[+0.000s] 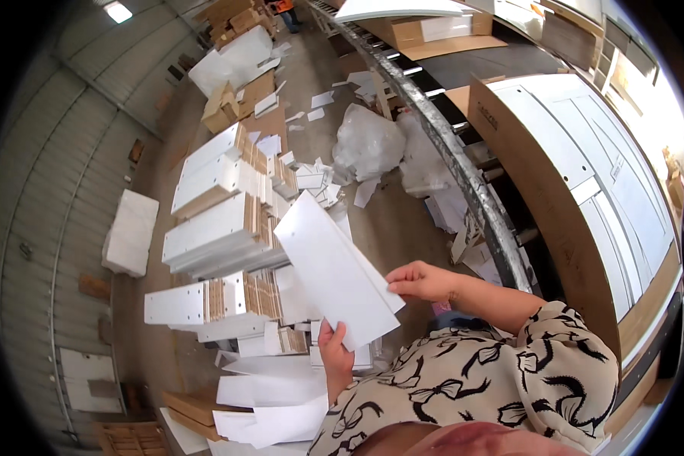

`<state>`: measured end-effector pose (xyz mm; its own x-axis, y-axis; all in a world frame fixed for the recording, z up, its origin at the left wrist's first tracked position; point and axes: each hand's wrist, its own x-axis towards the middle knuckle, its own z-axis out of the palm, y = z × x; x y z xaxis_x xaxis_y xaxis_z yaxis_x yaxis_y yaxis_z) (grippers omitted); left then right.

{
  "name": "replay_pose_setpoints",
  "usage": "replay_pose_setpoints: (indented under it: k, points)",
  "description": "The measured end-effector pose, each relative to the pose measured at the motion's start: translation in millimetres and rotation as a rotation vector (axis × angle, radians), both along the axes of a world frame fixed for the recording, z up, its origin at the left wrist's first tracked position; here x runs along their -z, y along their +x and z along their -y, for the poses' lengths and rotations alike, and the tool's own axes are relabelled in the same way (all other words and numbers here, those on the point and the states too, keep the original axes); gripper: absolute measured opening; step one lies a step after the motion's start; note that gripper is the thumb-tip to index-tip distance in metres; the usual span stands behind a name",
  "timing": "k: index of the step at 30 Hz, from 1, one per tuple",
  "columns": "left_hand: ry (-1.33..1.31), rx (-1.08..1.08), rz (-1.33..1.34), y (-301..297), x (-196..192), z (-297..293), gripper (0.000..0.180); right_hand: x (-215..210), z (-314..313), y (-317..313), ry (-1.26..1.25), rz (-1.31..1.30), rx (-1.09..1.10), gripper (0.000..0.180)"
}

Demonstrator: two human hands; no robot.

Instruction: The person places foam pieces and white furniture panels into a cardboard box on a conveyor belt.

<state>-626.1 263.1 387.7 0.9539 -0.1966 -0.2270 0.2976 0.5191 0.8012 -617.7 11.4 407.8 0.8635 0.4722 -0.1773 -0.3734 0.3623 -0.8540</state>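
Note:
In front of me I hold a white rectangular panel (334, 266) at a slant, with a second white panel (380, 284) partly hidden behind it. My left hand (337, 354) grips the lower left edge of the front one, its thumb on the face. With fingers pinched, my right hand (424, 281) grasps the right edge of the rear one. To the left of the panels, several stacks of white boards (211, 237) with drilled holes and raw brown edges stand on the floor.
On my right a roller conveyor (463, 152) carries a large open carton (543, 197) filled with white boards (631, 220). Plastic wrap bundles (368, 142) and scattered white scraps (319, 182) lie on the floor. A person (285, 11) stands far back.

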Motion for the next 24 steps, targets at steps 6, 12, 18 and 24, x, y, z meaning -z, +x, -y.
replay_pose_setpoints:
  k: [6, 12, 18, 24]
  points:
    - [0.098, 0.152, 0.073, 60.4, -23.6, 98.1, 0.038, -19.0, 88.9, 20.3, -0.115, 0.074, 0.383, 0.023]
    - [0.112, 0.235, 0.137, 95.0, -28.8, 172.9, 0.036, -15.6, 140.2, 1.5, -0.197, 0.191, 0.789, 0.014]
    - [0.003, 0.516, 0.065, 107.9, -44.2, 216.3, 0.03, -36.3, 178.3, -19.7, -0.153, 0.161, 0.858, 0.025]
    - [-0.18, 0.563, 0.0, 111.9, -41.8, 206.5, 0.032, -33.7, 167.7, -36.1, -0.248, 0.122, 1.018, 0.012]
